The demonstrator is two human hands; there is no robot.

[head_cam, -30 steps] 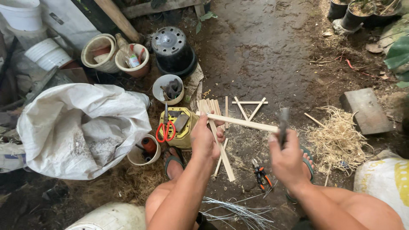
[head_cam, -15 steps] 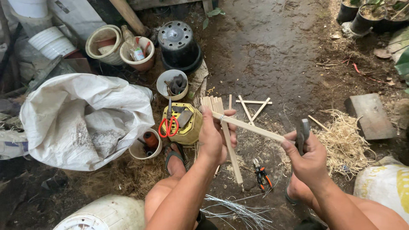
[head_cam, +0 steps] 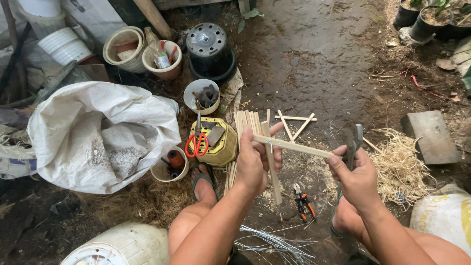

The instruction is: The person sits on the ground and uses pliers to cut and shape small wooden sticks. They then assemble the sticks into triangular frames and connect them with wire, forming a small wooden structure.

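Left hand (head_cam: pixel 256 162) is clamped on two crossed bamboo slats (head_cam: pixel 282 147) at their wire-bound joint, held in the air above the dirt floor (head_cam: pixel 314 59) between the knees; right hand (head_cam: pixel 357 177) is closed round the handles of grey pliers (head_cam: pixel 354 142) whose head sits just beside the long slat's far end. The slats look light, stiff and splintery – likely to split if bent – so holding at the crossing seems safest, away from the thin ends.

I find open wet ground (head_cam: pixel 314 64) ahead. Left passage blocked by white sack (head_cam: pixel 103 132) and yellow box (head_cam: pixel 213 142) (scissors atop); straw pile (head_cam: pixel 400 162) crowds right.
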